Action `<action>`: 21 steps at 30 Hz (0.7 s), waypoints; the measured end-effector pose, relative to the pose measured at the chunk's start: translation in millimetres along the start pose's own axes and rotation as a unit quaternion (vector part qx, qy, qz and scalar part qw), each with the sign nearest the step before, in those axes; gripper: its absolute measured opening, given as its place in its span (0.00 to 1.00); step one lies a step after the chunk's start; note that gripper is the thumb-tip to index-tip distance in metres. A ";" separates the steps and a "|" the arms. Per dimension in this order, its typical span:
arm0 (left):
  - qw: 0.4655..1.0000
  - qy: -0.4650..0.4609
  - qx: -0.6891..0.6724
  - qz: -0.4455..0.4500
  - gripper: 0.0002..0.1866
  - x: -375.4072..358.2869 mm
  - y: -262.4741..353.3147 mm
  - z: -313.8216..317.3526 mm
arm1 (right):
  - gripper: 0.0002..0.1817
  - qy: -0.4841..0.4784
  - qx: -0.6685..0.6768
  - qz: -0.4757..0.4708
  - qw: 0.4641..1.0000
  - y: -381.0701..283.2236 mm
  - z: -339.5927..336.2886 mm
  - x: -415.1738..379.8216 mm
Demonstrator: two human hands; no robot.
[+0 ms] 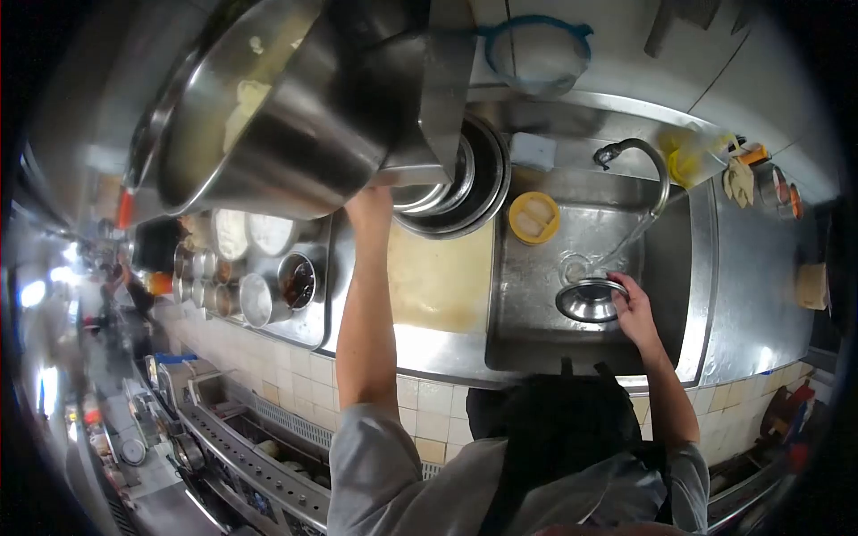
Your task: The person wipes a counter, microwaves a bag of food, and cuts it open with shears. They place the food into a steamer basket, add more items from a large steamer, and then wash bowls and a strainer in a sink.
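Observation:
My right hand [635,314] is over the sink [527,344], its fingers closed on the rim of a small steel bowl [585,308]. The bowl is tilted close to the stream of water that runs from a curved tap [661,170]. My left hand [368,207] reaches forward to the lower edge of a large steel vessel [313,134] with pale scraps inside. That vessel hides its fingers, so its grip cannot be seen. Nested steel bowls [500,192] lie just beyond it. In the sink's far left corner sits a yellow tub [534,218] with pale pieces in it.
A pale cutting board [442,277] lies left of the sink. Farther left, a tray [313,330] carries several metal containers, one with dark contents [297,281]. A blue-rimmed strainer [536,55] hangs on the wall. A yellow bag [686,161] stands behind the tap.

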State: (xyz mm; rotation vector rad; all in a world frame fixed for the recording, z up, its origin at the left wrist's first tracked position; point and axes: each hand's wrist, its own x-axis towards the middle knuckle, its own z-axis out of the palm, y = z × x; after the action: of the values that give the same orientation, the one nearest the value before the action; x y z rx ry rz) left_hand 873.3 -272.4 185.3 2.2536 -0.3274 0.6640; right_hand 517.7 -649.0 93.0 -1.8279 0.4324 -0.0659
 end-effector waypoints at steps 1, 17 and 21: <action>0.999 -0.004 0.027 0.043 0.09 2.3 -3.9 2.2 | 0.20 -0.020 -0.050 -0.012 0.998 -12.0 3.8 11.5; 0.907 -0.265 -0.253 -0.208 0.24 -185.0 160.4 126.0 | 0.24 0.098 -0.066 -0.022 0.993 -10.2 16.0 102.8; 0.917 -0.272 -0.242 -0.160 0.20 -185.0 174.6 170.8 | 0.21 0.122 0.236 0.128 0.955 -11.9 3.7 63.2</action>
State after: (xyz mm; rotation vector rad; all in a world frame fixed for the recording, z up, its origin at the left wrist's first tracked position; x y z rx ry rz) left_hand 707.5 -510.6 87.2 1.9018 -0.3333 -0.2181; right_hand 580.5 -663.3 92.0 -1.2851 0.7556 -0.2021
